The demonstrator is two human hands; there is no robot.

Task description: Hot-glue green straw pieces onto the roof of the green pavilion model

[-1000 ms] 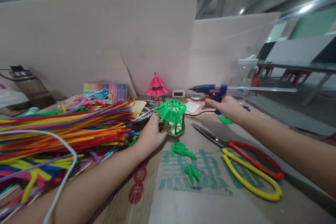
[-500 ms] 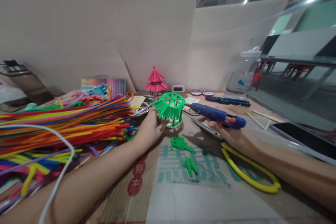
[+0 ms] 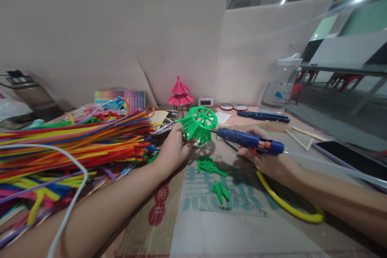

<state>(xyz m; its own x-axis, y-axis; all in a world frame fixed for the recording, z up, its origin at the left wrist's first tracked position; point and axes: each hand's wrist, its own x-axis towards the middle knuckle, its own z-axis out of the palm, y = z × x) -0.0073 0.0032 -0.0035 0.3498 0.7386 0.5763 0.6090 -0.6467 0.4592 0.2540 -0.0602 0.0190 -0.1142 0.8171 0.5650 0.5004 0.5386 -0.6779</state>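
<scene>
My left hand [image 3: 175, 149] is closed on the left side of a small green pavilion model [image 3: 198, 125], made of pipe-cleaner pieces with a spoked ring on top. The model leans a little. In my right hand [image 3: 260, 155] is a blue hot glue gun [image 3: 250, 139], its nozzle pointing left and touching or very near the model's right edge. Short green pipe-cleaner pieces [image 3: 210, 166] lie on the cardboard [image 3: 145, 225] in front of the model. Below my right wrist is a yellow scissor handle [image 3: 290, 207], its blades mostly hidden.
A thick bundle of coloured pipe cleaners [image 3: 75, 145] fills the left, with a white cable [image 3: 80, 165] across it. Behind stand a pink pavilion [image 3: 180, 92], a small clock [image 3: 205, 102] and a plastic jug [image 3: 278, 84]. A phone [image 3: 353, 159] lies at the right.
The green model has tilted, so its top faces me more and its right side has shifted right. The glue gun's nozzle has come down slightly along that edge.
</scene>
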